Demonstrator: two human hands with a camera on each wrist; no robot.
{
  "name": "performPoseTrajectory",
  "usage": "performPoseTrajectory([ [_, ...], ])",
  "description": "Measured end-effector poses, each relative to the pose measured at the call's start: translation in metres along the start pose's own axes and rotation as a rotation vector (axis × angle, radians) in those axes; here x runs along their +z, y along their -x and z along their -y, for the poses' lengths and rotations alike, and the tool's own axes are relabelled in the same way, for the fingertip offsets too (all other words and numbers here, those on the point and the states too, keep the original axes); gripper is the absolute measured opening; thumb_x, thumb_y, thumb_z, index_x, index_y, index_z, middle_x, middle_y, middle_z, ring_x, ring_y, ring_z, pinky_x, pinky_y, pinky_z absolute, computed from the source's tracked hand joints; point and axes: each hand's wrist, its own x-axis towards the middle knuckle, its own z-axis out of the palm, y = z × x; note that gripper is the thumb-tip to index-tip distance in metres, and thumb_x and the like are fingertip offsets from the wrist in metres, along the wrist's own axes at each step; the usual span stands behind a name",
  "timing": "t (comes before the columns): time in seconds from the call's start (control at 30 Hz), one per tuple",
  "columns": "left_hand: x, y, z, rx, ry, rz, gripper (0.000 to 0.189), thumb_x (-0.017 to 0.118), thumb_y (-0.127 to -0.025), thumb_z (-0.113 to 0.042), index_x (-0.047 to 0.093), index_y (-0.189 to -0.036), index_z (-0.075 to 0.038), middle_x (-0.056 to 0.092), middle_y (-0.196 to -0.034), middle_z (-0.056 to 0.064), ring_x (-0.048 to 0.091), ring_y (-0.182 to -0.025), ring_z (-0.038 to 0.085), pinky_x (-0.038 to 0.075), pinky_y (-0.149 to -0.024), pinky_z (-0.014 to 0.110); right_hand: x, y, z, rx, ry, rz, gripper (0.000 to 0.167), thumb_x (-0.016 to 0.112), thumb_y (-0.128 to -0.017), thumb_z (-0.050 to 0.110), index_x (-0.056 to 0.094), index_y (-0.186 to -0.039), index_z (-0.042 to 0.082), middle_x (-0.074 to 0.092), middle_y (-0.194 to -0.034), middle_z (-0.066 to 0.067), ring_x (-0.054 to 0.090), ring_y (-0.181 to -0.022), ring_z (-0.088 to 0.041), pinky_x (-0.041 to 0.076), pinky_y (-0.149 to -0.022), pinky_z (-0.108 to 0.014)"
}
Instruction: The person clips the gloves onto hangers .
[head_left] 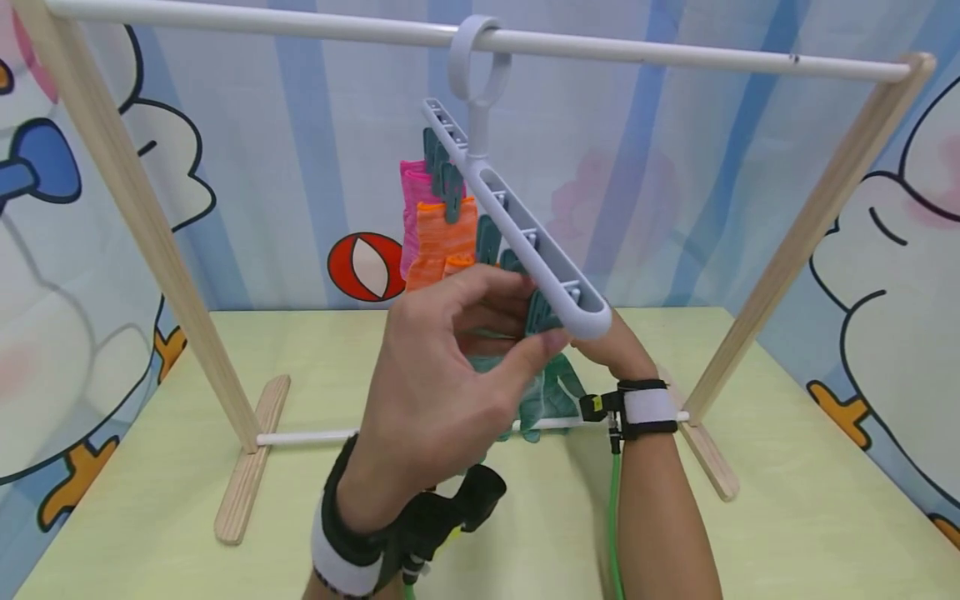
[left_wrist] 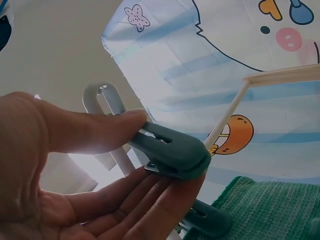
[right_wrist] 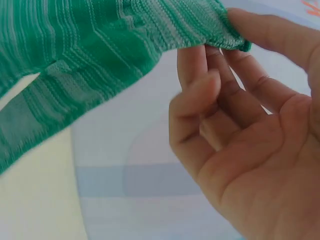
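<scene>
My left hand (head_left: 442, 383) pinches a dark green clothespin (left_wrist: 172, 152) between thumb and fingers, under the near end of the pale grey hanger (head_left: 588, 321). Behind the hanger, my right hand (right_wrist: 250, 130) holds the hemmed edge of a green striped knitted piece (right_wrist: 100, 55) between thumb and fingertips. The knit hangs down in loose, narrow strips. In the left wrist view, another green clothespin (left_wrist: 207, 220) overlaps the green knit (left_wrist: 260, 207). In the head view the left hand hides part of the knit, and the hanger covers the right fingers.
The hanger hooks over a white rod (head_left: 637, 52) on a wooden stand (head_left: 817, 242). Orange (head_left: 442, 237) and pink (head_left: 412, 208) knitted pieces hang clipped at its far end. A lower white bar (head_left: 307, 437) spans the stand above the pale yellow table (head_left: 150, 533).
</scene>
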Motion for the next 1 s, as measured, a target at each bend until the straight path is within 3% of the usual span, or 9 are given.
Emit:
performPoseTrajectory([
  [0.07,0.0,0.0,0.003,0.01,0.0,-0.005,0.029,0.08,-0.088,-0.014,0.07,-0.116,-0.011,0.074,-0.099,-0.006,0.073,-0.085,0.002,0.062,-0.082,0.024,-0.007,0.001,0.003,-0.039,0.008,0.004,0.012,0.055,-0.086,-0.008,0.05,-0.085,0.003,0.04,-0.068,-0.001,0.033,-0.055,-0.011,0.035,-0.055,-0.03],
  [0.13,-0.001,-0.001,0.005,0.018,-0.001,-0.007,0.028,0.08,-0.088,-0.015,0.07,-0.115,-0.013,0.073,-0.099,-0.008,0.073,-0.085,0.001,0.062,-0.082,0.025,-0.012,0.003,0.008,-0.072,0.032,0.002,0.009,0.057,-0.092,-0.003,0.055,-0.086,0.003,0.045,-0.071,-0.002,0.037,-0.058,-0.013,0.037,-0.058,-0.031],
  [0.2,-0.002,-0.001,0.006,0.019,-0.004,-0.013,0.027,0.08,-0.088,-0.015,0.071,-0.114,-0.014,0.073,-0.1,-0.009,0.073,-0.086,0.001,0.062,-0.082,0.026,-0.018,0.006,0.014,-0.075,0.052,0.002,0.006,0.059,-0.098,0.006,0.064,-0.096,0.003,0.055,-0.081,-0.005,0.046,-0.068,-0.016,0.042,-0.065,-0.032],
  [0.3,-0.004,-0.001,0.006,0.019,0.001,-0.017,0.027,0.08,-0.088,-0.014,0.072,-0.114,-0.013,0.074,-0.101,-0.008,0.074,-0.087,0.001,0.062,-0.082,0.026,-0.026,0.011,0.024,-0.062,0.052,0.009,0.02,0.06,-0.101,0.015,0.067,-0.115,0.003,0.065,-0.1,-0.012,0.055,-0.087,-0.022,0.046,-0.079,-0.035],
  [0.4,-0.004,-0.002,0.003,0.019,0.01,-0.02,0.026,0.08,-0.088,-0.013,0.072,-0.112,-0.012,0.075,-0.101,-0.007,0.074,-0.087,0.001,0.062,-0.083,0.027,-0.033,0.017,0.033,-0.046,0.059,0.022,0.023,0.061,-0.1,0.014,0.067,-0.119,0.004,0.069,-0.116,-0.014,0.061,-0.106,-0.024,0.048,-0.093,-0.038],
  [0.5,-0.004,-0.002,0.003,0.023,0.015,-0.022,0.024,0.081,-0.087,-0.012,0.073,-0.11,-0.012,0.076,-0.101,-0.006,0.075,-0.087,0.001,0.062,-0.083,0.026,-0.039,0.022,0.04,-0.041,0.085,0.044,0.023,0.059,-0.097,0.009,0.067,-0.119,0.006,0.069,-0.12,-0.013,0.062,-0.115,-0.025,0.046,-0.098,-0.041],
  [0.63,-0.004,-0.004,0.0,-0.007,0.009,-0.021,0.023,0.082,-0.086,-0.01,0.073,-0.108,-0.011,0.078,-0.102,-0.004,0.075,-0.087,0.001,0.062,-0.083,0.026,-0.046,0.031,0.049,-0.057,0.14,0.072,0.025,0.058,-0.098,0.008,0.067,-0.121,0.01,0.069,-0.12,-0.009,0.063,-0.112,-0.023,0.048,-0.094,-0.041],
  [0.77,-0.003,-0.005,-0.002,-0.046,0.014,-0.019,0.021,0.082,-0.086,-0.009,0.074,-0.106,-0.009,0.079,-0.102,-0.001,0.075,-0.088,0.002,0.061,-0.083,0.027,-0.054,0.043,0.059,-0.079,0.199,0.075,0.023,0.06,-0.103,0.024,0.068,-0.122,0.014,0.07,-0.118,-0.007,0.064,-0.107,-0.021,0.049,-0.098,-0.043],
  [1.0,-0.002,-0.006,0.0,-0.038,0.042,-0.018,0.018,0.082,-0.085,-0.008,0.074,-0.101,-0.008,0.08,-0.101,0.001,0.075,-0.089,0.003,0.062,-0.082,0.027,-0.066,0.064,0.074,-0.087,0.266,0.038,0.023,0.064,-0.101,0.034,0.072,-0.115,0.018,0.07,-0.112,-0.003,0.064,-0.102,-0.018,0.049,-0.106,-0.054],
])
